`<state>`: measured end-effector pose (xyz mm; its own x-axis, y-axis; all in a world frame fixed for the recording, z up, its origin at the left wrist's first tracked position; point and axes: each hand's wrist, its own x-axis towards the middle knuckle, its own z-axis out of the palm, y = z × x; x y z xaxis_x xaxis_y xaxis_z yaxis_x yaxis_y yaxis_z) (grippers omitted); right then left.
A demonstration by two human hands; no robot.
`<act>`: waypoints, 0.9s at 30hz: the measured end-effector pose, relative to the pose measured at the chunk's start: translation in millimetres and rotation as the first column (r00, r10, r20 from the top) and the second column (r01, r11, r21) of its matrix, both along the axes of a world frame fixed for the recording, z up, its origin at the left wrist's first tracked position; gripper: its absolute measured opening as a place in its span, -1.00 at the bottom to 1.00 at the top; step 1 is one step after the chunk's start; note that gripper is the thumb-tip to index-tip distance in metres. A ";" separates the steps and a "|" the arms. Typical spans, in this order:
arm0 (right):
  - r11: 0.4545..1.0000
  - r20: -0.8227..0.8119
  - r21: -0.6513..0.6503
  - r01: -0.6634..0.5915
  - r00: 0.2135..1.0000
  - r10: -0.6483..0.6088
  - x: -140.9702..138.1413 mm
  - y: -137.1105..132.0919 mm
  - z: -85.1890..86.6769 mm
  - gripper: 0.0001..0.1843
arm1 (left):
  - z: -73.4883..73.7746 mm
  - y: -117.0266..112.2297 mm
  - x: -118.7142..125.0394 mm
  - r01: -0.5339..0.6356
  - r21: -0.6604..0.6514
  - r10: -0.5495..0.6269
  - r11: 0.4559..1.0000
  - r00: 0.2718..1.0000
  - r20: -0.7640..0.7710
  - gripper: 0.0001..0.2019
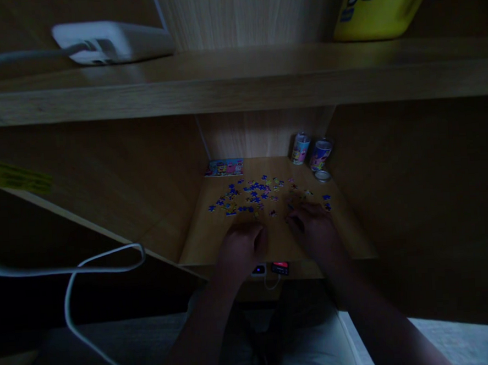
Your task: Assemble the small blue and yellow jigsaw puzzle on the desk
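Several small jigsaw pieces [251, 195], mostly blue, lie scattered on a small wooden desk top [214, 234]. My left hand [242, 246] rests on the desk's near part with its fingers curled under; what they hold, if anything, is hidden in the dim light. My right hand [313, 228] lies just right of it, fingers bent down onto the wood near a few loose pieces. Whether the right fingers pinch a piece does not show.
A flat cartoon picture card [224, 167] lies at the desk's back left. Two small printed cans [310, 151] and a round lid [322, 175] stand at the back right. Overhead is a wooden shelf [237, 78] with a white adapter [111, 42] and a yellow bag [377, 6]. A white cable [92, 269] loops at left.
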<state>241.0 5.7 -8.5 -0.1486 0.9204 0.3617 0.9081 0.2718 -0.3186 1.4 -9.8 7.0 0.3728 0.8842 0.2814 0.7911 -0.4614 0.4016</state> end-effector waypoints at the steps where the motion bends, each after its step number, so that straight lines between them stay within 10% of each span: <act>1: 1.000 0.004 0.000 0.000 1.000 0.000 0.3 0.3 -0.8 -0.84 | 0.1 0.0 0.0 -0.006 0.000 0.006 1.000 1.000 0.006 -0.81; 18: 0.999 0.032 0.048 -0.011 0.999 0.010 0.0 3.6 -1.6 -0.83 | 8.9 15.2 -10.3 0.010 -0.143 0.038 0.990 0.944 0.327 -0.78; 27: 0.998 0.041 0.056 -0.019 0.999 0.017 2.2 5.0 -7.2 -0.81 | 19.2 82.2 -70.6 -0.349 0.198 0.329 0.916 0.936 0.127 -0.77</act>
<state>243.2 10.8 -15.8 -0.1807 0.8959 0.4060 0.9148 0.3047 -0.2652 -69.2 72.4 26.2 0.0263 0.8682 0.4956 0.8807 -0.2547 0.3994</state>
